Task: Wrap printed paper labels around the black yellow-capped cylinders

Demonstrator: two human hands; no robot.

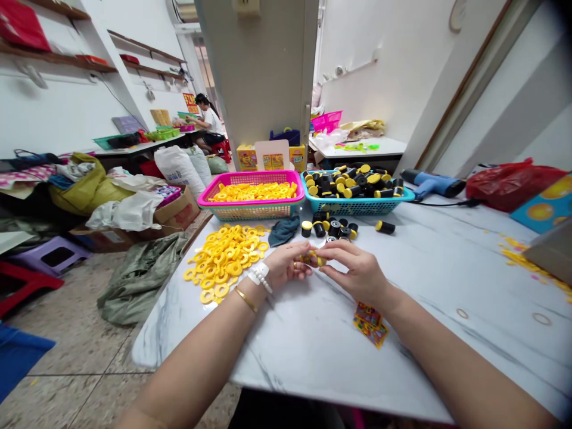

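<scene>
White marble-look table (286, 369) runs ahead of both forearms, and a co-worker (209, 117) sits at another bench far beyond the hands, past a doorway. Ahead of the hands stand 2 baskets: a pink one (250, 205) heaped with yellow rings and a blue one (353, 207) heaped with black-and-yellow spools. Farther right of the right hand lies a blue heat gun (431, 183). Just ahead of the hands sit loose spools (328, 229), and a lone spool (385, 227) lies apart from them. Beside the left hand spreads a loose pile of rings (221, 262), and printed paper scraps (370, 325) lie below the right hand.

The left hand (286, 265) and right hand (357, 273) meet closely, their fingers pinching a small yellow piece (311, 258), partly hidden between them. That piece could slip from the narrow pinch, the round spools could roll off if bumped, and a wrist sweeping left could push rings over the table edge.
</scene>
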